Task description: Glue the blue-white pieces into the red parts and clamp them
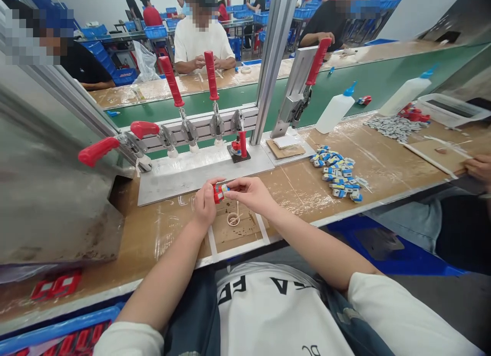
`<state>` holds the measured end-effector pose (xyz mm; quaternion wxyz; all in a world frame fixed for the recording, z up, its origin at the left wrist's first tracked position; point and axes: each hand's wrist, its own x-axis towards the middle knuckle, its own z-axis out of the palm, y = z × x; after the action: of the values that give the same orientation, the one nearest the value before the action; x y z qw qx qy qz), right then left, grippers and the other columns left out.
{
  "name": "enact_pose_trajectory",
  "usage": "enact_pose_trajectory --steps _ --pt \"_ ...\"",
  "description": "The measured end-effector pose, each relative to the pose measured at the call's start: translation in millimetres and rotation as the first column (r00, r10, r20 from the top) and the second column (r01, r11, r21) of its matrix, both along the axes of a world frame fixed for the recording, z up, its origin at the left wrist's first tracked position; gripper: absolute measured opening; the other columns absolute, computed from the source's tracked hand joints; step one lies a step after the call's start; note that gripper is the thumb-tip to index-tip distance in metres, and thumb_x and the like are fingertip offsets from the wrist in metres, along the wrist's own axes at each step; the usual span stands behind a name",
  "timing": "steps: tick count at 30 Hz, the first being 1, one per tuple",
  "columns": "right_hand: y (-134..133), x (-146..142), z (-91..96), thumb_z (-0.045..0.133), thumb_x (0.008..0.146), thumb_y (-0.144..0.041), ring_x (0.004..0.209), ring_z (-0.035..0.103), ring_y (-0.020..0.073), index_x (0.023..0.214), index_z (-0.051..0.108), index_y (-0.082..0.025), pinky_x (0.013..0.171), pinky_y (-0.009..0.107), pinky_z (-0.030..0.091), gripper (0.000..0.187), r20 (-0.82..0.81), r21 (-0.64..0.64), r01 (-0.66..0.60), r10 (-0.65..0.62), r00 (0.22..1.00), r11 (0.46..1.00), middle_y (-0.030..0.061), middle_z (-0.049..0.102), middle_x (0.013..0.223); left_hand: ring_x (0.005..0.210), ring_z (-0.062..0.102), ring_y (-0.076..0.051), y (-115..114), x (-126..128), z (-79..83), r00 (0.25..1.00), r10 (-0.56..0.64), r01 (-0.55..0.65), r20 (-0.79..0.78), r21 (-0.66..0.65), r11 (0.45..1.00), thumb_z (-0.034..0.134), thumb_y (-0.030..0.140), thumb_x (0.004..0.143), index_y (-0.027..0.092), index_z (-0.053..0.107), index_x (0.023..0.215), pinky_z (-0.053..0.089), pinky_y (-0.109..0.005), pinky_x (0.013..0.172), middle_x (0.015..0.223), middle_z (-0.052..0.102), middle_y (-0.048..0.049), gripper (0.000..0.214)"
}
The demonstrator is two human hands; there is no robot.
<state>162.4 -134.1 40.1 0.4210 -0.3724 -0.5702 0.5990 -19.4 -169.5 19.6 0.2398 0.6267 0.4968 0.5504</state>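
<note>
My left hand (204,202) pinches a small red plastic part (218,193) above the brown worktop (161,228). My right hand (249,191) meets it from the right, fingertips closed on a small blue-and-white piece (225,188) pressed against the red part. Just below the hands a small ring-shaped cup (232,219) with a thin stick in it sits inside a taped rectangle. Beyond the hands lies a metal jig plate (192,173) under a row of red-handled toggle clamps (172,82). One red part (238,145) stands clamped on the plate.
A pile of blue-and-white pieces (337,174) lies right of the hands. Two glue bottles (335,110) and a heap of grey parts (395,127) are farther right. A co-worker's hand (478,168) rests at the right edge. A green conveyor (230,97) separates people seated opposite. Red parts (57,284) lie lower left.
</note>
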Motion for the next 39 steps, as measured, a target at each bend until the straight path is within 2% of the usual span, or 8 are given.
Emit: enact_pose_trajectory --steps 6,12,15,22,28,31,35,39 --pt "11.0 -2.1 -6.5 0.096 0.065 -0.054 0.087 0.077 0.024 0.096 0.085 -0.019 0.083 0.04 0.065 0.049 -0.021 0.021 -0.007 0.008 1.0 1.0 0.0066 0.083 0.091 0.096 0.07 -0.022 -1.3 3.7 12.1 0.996 0.027 -0.029 -0.09 -0.029 0.999 0.027 0.054 0.113 0.019 0.074 0.126 0.054 -0.036 0.093 0.111 0.077 -0.0093 0.059" --pt "27.2 19.7 -4.5 0.094 0.066 -0.059 0.1 0.079 0.0254 0.106 0.086 -0.023 0.098 0.045 0.065 0.054 -0.184 -0.022 0.087 -0.09 0.979 0.996 0.0059 0.084 0.107 0.14 0.057 -0.03 19.6 17.8 47.5 0.933 -0.237 0.201 -0.272 -0.154 0.968 0.04 0.048 0.11 0.022 0.048 0.161 0.043 -0.046 0.119 0.152 0.06 -0.0154 0.058" --pt "32.9 42.9 -4.4 0.093 0.066 -0.062 0.102 0.079 0.0267 0.105 0.086 -0.022 0.101 0.048 0.065 0.057 -0.252 -0.086 0.166 -0.183 0.95 0.982 0.006 0.084 0.105 0.134 0.061 -0.032 42.1 39.0 63.3 0.862 -0.345 0.276 -0.371 -0.227 0.934 0.052 0.05 0.105 0.025 0.043 0.164 0.047 -0.046 0.115 0.147 0.059 -0.0154 0.065" --pt "58.6 100.8 -8.9 0.096 0.062 -0.058 0.096 0.079 0.0213 0.109 0.081 -0.018 0.086 0.032 0.065 0.063 -0.315 -0.164 0.294 -0.332 0.889 0.942 0.0086 0.083 0.106 0.125 0.065 -0.033 98.8 120.3 80.1 0.731 -0.401 0.362 -0.552 -0.185 0.914 0.074 0.03 0.09 0.021 0.055 0.152 0.05 -0.045 0.11 0.14 0.066 -0.0148 0.065" --pt "100.1 139.9 -7.7 0.082 0.074 -0.075 0.078 0.075 0.0185 0.098 0.075 -0.016 0.075 0.031 0.063 0.064 -0.265 -0.244 0.31 -0.371 0.89 0.919 0.0104 0.081 0.091 0.11 0.07 -0.029 144.9 171.9 66.4 0.817 -0.297 0.282 -0.495 -0.107 0.954 0.074 0.027 0.088 0.021 0.072 0.12 0.052 -0.04 0.1 0.118 0.078 -0.009 0.032" --pt "126.8 169.4 11.7 0.073 0.086 -0.072 0.082 0.074 0.0205 0.111 0.073 -0.016 0.079 0.035 0.062 0.061 0.033 -0.065 0.442 -0.441 0.897 0.894 0.0121 0.08 0.103 0.101 0.072 -0.025 175.1 181.8 57.0 0.871 -0.275 0.22 -0.408 -0.177 0.959 0.077 0.032 0.087 0.02 0.074 0.117 0.053 -0.036 0.095 0.112 0.08 -0.0076 0.032" --pt "180.1 196.7 72.3 0.068 0.095 -0.051 0.096 0.069 0.0198 0.136 0.065 -0.015 0.097 0.036 0.055 0.054 0.08 0.476 0.61 -0.722 0.687 0.633 0.0143 0.073 0.132 0.108 0.072 -0.026 213.9 194.9 48.5 0.872 -0.215 0.123 -0.439 -0.23 0.965 0.079 0.033 0.085 0.019 0.075 0.119 0.051 -0.037 0.099 0.118 0.08 -0.0093 0.037" --pt "230.2 190.2 139.8 0.071 0.094 -0.043 0.1 0.068 0.0217 0.149 0.056 -0.014 0.101 0.037 0.051 0.064 0.147 0.615 0.434 -0.637 0.757 0.658 0.0143 0.071 0.138 0.111 0.071 -0.028 240.4 213.5 43.0 0.841 -0.229 0.107 -0.49 -0.264 0.959 0.08 0.035 0.084 0.017 0.076 0.122 0.052 -0.038 0.099 0.122 0.079 -0.0123 0.041"
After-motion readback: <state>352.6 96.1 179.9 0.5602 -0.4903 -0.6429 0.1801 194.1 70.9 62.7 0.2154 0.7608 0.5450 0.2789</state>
